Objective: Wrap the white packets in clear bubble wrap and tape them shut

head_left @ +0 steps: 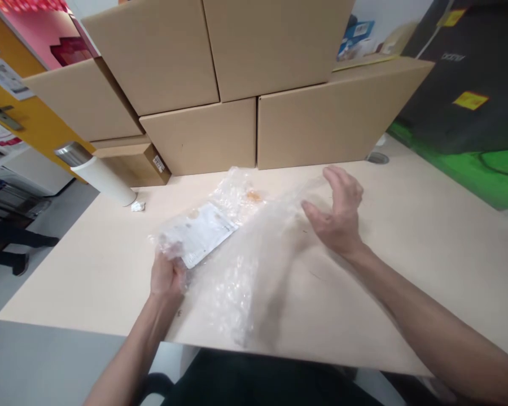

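Observation:
A sheet of clear bubble wrap spreads over the table in front of me, its right side lifted and sheer. On its left part lies a flat white packet with faint printing. My left hand is closed around the wrap at the packet's near left corner, its fingertips partly covered by the plastic. My right hand is raised at the wrap's far right edge, thumb and fingers apart. Whether a fingertip touches the film is hard to tell. A small orange patch shows through the wrap.
Large cardboard boxes are stacked along the table's back. At the left, a white bottle with a metal cap leans in view near a small brown box and a crumpled white scrap. A roll of tape lies back right.

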### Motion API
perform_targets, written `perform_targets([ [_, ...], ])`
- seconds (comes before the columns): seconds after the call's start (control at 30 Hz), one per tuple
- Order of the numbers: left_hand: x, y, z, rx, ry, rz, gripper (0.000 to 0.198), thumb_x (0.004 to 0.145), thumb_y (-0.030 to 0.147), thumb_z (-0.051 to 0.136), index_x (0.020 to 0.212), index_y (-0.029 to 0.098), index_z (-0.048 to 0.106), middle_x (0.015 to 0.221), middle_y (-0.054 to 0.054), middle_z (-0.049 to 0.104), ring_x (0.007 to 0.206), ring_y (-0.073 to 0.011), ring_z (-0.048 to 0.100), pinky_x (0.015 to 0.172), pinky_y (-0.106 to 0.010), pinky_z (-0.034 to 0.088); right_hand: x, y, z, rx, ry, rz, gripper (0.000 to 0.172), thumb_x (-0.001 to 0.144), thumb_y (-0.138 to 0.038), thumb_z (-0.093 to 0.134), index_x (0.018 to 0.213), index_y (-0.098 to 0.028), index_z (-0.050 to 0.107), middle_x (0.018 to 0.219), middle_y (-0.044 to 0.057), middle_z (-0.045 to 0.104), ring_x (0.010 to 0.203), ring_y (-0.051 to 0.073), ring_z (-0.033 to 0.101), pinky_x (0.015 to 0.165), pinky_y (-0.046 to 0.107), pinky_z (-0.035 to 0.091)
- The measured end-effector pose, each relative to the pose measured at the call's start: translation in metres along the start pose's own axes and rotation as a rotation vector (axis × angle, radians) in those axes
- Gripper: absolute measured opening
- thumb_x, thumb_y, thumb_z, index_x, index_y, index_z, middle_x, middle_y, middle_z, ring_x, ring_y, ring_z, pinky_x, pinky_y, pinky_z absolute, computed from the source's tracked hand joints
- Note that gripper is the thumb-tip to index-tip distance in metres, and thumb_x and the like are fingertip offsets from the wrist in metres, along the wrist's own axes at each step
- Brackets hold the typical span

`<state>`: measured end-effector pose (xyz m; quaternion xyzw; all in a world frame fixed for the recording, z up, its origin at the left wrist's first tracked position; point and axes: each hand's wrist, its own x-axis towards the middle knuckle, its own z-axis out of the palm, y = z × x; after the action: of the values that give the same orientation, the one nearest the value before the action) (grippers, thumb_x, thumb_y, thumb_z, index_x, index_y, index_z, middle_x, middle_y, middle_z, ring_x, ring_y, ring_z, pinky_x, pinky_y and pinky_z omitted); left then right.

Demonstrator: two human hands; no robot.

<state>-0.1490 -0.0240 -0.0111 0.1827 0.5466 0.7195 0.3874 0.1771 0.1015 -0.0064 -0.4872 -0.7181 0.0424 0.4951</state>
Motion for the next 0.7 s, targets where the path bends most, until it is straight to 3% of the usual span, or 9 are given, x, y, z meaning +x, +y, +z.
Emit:
perform_targets([
  [0.07, -0.009, -0.004, -0.004, 0.094, 0.001, 0.010, 0.051, 0.071, 0.016, 0.078, 0.114, 0.030, 0.054, 0.108, 0.002, 0.071, 0.085, -0.0153, 0.074, 0.068, -0.023, 0.061, -0.004, -0.018, -0.004, -0.082, -0.112, -0.232, 0.056, 0.091, -0.035, 0.057, 0.145, -0.030, 0.045, 0.154, 0.010, 0.043, 0.147, 0.041, 0.028, 0.114, 0.065, 0.024],
  [0.17, -0.018, -0.005, -0.008, 0.304, -0.077, 0.122, 0.089, 0.073, 0.023, 0.080, 0.144, 0.041, 0.028, 0.145, -0.006, 0.053, 0.114, -0.0229, 0.067, 0.084, -0.034, 0.061, -0.012, -0.046, -0.003, -0.052, -0.415, -0.569, 0.049, 0.093, -0.013, 0.047, 0.133, -0.039, 0.056, 0.149, -0.002, 0.052, 0.148, 0.030, 0.030, 0.118, 0.060, 0.022],
  [0.27, -0.018, -0.002, -0.017, 0.650, -0.081, 0.399, 0.116, 0.079, 0.033, 0.078, 0.156, 0.038, -0.010, 0.167, -0.014, 0.010, 0.147, -0.0312, 0.034, 0.111, -0.049, 0.044, -0.019, -0.060, 0.002, 0.038, -0.601, -0.751, 0.047, 0.094, -0.004, 0.039, 0.110, -0.037, 0.068, 0.147, -0.009, 0.055, 0.148, 0.022, 0.031, 0.121, 0.055, 0.020],
  [0.33, -0.011, 0.003, -0.026, 0.914, -0.042, 0.614, 0.110, 0.077, 0.038, 0.079, 0.159, 0.033, 0.004, 0.168, -0.012, -0.008, 0.154, -0.0354, 0.008, 0.118, -0.056, 0.029, -0.020, -0.058, 0.002, 0.048, -0.600, -0.757, 0.040, 0.096, -0.008, 0.039, 0.095, -0.034, 0.070, 0.145, -0.010, 0.056, 0.148, 0.022, 0.032, 0.121, 0.056, 0.021],
  [0.4, -0.003, 0.009, -0.033, 1.084, -0.079, 0.799, 0.072, 0.078, 0.040, 0.078, 0.142, 0.028, 0.049, 0.167, -0.010, 0.012, 0.154, -0.0376, 0.002, 0.121, -0.059, 0.020, -0.018, -0.051, -0.001, 0.017, -0.554, -0.691, 0.037, 0.097, -0.014, 0.041, 0.085, -0.034, 0.070, 0.139, -0.009, 0.061, 0.147, 0.024, 0.034, 0.120, 0.058, 0.021],
  [0.47, 0.006, 0.015, -0.037, 1.075, -0.133, 0.875, 0.030, 0.083, 0.040, 0.072, 0.108, 0.024, 0.071, 0.147, -0.011, 0.051, 0.148, -0.0373, 0.028, 0.119, -0.057, 0.026, -0.015, -0.038, -0.007, -0.040, -0.461, -0.616, 0.034, 0.096, -0.018, 0.045, 0.080, -0.036, 0.069, 0.133, -0.009, 0.065, 0.146, 0.025, 0.036, 0.119, 0.059, 0.020],
  [0.57, 0.016, 0.023, -0.041, 0.800, -0.019, 0.720, 0.026, 0.090, 0.043, 0.063, 0.094, 0.019, 0.071, 0.102, -0.009, 0.072, 0.097, -0.0264, 0.071, 0.095, -0.046, 0.054, -0.007, -0.011, -0.018, -0.133, -0.213, -0.603, 0.029, 0.096, -0.018, 0.051, 0.080, -0.034, 0.069, 0.136, -0.007, 0.063, 0.146, 0.024, 0.034, 0.117, 0.057, 0.019],
  [0.63, 0.020, 0.024, -0.049, 0.605, 0.065, 0.543, 0.031, 0.086, 0.042, 0.067, 0.105, 0.018, 0.065, 0.096, -0.006, 0.071, 0.070, -0.0178, 0.070, 0.074, -0.037, 0.059, -0.004, 0.012, -0.023, -0.177, -0.074, -0.614, 0.023, 0.097, -0.020, 0.054, 0.083, -0.031, 0.069, 0.141, -0.005, 0.059, 0.147, 0.024, 0.031, 0.116, 0.055, 0.020],
  [0.7, 0.021, 0.024, -0.062, 0.558, 0.094, 0.414, 0.050, 0.078, 0.034, 0.074, 0.123, 0.021, 0.055, 0.103, -0.006, 0.068, 0.065, -0.0140, 0.067, 0.066, -0.033, 0.058, -0.003, 0.038, -0.027, -0.215, -0.027, -0.587, 0.019, 0.098, -0.027, 0.056, 0.085, -0.029, 0.069, 0.142, 0.000, 0.057, 0.146, 0.024, 0.031, 0.113, 0.053, 0.025],
])
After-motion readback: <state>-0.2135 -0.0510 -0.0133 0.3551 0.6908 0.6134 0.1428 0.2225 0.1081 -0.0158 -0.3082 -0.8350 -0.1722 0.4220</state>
